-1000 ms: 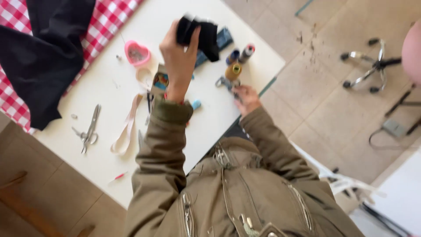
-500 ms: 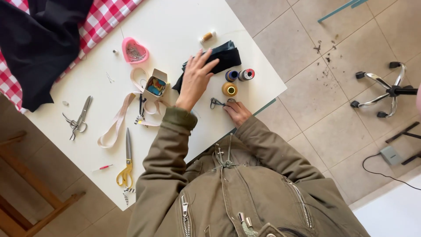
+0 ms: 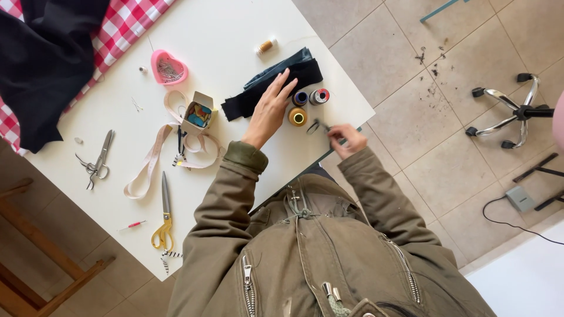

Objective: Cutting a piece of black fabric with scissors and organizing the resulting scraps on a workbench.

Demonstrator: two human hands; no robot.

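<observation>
Right hand (image 3: 348, 140): fingers pinching small metal snips (image 3: 318, 125) at the worktop's (image 3: 235, 41) near edge.
Left hand (image 3: 270, 110): fingers lying spread, flat on the folded dark cloth (image 3: 273, 83).
Cloth: long axis running diagonally toward the far corner, beside thread spools (image 3: 309, 98).

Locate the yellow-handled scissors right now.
Head view: the yellow-handled scissors lie on the white table near its lower edge, left of the olive sleeve, below the measuring tape.

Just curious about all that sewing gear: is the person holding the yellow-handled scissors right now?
No, the yellow-handled scissors lie untouched on the white table, far from the left hand on the folded dark cloth.
</observation>
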